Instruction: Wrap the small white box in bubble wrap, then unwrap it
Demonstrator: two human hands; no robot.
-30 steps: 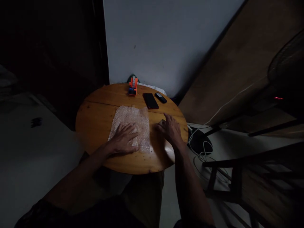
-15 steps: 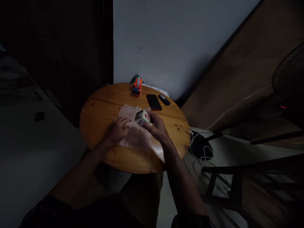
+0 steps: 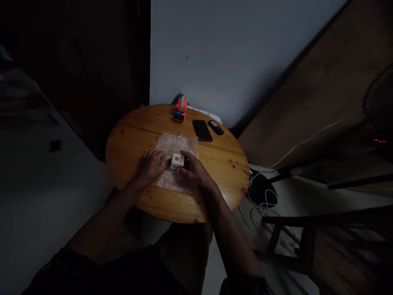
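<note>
A small white box point(image 3: 177, 161) with a red mark on top sits on a sheet of bubble wrap point(image 3: 172, 141), near its middle. My right hand point(image 3: 196, 172) is just right of the box, fingers apart, index finger and thumb beside it; whether a fingertip touches the box I cannot tell. To the left, my left hand point(image 3: 152, 166) lies spread over the wrap's left edge with nothing in its grasp. Both hands rest low over the round wooden table point(image 3: 129, 135).
Toward the back of the table stand an orange tape dispenser point(image 3: 181, 110), a dark smartphone point(image 3: 202, 130) and a small black keypad phone point(image 3: 215, 127). A wall rises behind. White cables point(image 3: 260, 205) lie on the floor at right, near a dark wooden chair point(image 3: 302, 241).
My right hand has lowered the box onto the bubble wrap, moving it slightly left, and its fingers have loosened. My left hand stays at the wrap's left side. The view has shifted slightly.
</note>
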